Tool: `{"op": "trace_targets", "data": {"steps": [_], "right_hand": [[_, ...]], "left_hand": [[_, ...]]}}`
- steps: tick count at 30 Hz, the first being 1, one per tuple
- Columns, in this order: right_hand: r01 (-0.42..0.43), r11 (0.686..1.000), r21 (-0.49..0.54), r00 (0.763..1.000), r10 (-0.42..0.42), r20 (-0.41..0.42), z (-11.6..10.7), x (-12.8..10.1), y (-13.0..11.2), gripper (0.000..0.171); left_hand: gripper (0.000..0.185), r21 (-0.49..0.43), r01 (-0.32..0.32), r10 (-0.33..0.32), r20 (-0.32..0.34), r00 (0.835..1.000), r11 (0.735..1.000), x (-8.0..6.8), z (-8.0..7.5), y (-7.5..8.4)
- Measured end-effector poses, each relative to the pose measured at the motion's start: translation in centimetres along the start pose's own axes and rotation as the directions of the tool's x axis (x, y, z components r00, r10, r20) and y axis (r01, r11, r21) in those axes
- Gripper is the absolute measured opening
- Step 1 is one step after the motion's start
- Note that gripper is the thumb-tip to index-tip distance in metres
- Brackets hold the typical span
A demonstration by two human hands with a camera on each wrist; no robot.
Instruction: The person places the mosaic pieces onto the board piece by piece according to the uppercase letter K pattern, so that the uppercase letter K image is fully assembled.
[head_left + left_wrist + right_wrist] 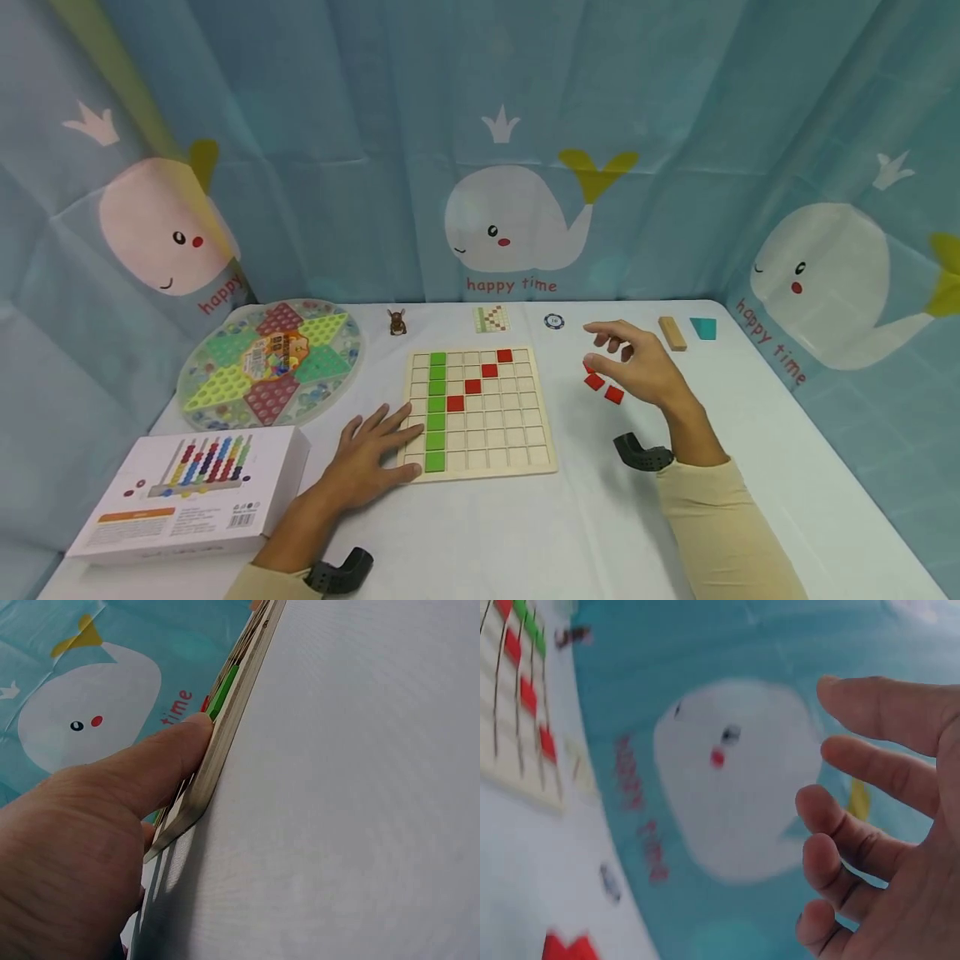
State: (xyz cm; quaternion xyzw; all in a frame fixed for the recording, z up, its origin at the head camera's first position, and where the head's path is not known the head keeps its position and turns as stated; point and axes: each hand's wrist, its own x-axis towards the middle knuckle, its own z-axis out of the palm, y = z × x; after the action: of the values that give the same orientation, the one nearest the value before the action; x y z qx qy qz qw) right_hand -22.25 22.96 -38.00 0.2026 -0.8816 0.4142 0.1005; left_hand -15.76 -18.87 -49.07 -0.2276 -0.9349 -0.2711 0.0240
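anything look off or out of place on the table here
Nothing stands out. The board lies flat, green and red tiles sit squarely in its cells, and three loose red tiles lie under the right hand.

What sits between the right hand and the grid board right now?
In the head view only bare white tablecloth lies between the right hand and the grid board. The loose red tiles sit under the hand, not in that stretch.

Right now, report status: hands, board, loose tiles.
Left hand flat, steadying the grid board at its left edge. Right hand empty, fingers loose, above the loose red tiles. Nothing between tiles and board.
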Motion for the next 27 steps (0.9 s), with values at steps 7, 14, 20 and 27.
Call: {"op": "trace_targets", "data": {"steps": [7,14,20,27], "right_hand": [[-0.186,0.982,-0.034,0.981,0.188,0.053,-0.8,-1.1,4.6,0.045],[-0.291,0.952,-0.094,0.937,0.304,0.175,-1.0,-2.4,8.1,0.044],[-0.286,0.950,-0.128,0.921,0.309,0.238,-1.0,-3.1,9.6,0.041],[-0.310,0.917,-0.252,0.905,0.366,0.218,0.0,-3.3,9.9,0.040]], "left_hand": [[0.062,0.002,-0.006,0.006,-0.005,1.000,1.000,0.0,0.1,0.0],[0.062,-0.003,-0.001,0.001,-0.004,1.000,1.000,-0.1,0.0,0.2],[0.063,-0.005,0.005,-0.005,0.007,1.000,1.000,-0.1,0.0,0.2],[0.062,-0.003,0.005,-0.005,0.008,1.000,1.000,-0.1,-0.2,0.3]]}}
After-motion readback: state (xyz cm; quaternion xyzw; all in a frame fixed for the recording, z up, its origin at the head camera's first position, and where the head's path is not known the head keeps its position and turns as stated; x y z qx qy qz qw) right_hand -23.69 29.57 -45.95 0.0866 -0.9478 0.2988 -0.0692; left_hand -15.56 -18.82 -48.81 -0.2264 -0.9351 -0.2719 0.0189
